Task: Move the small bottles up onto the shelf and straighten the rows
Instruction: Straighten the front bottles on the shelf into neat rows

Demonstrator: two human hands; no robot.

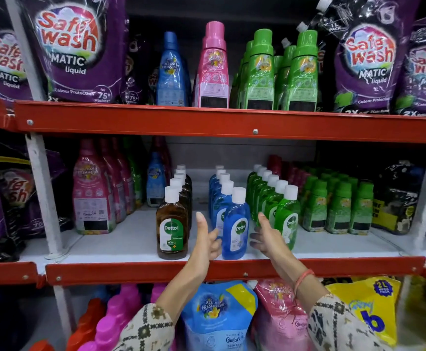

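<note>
Three rows of small white-capped Dettol bottles run front to back on the white middle shelf (120,239): brown (172,229), blue (236,229) and green (286,221). The front blue bottle stands upright near the shelf's front edge. My left hand (205,239) is at its left side and my right hand (266,236) at its right side, in the gap before the green row. Both thumbs point up, and the curled fingers touch the bottle's sides, so it is held between the two hands.
Red shelf rails (207,122) frame the bay. Small green bottles (338,206) stand right of the Dettol rows, and tall pink bottles (92,193) stand to the left. The upper shelf holds large blue, pink and green bottles plus purple pouches (75,46). Refill pouches (219,315) sit below.
</note>
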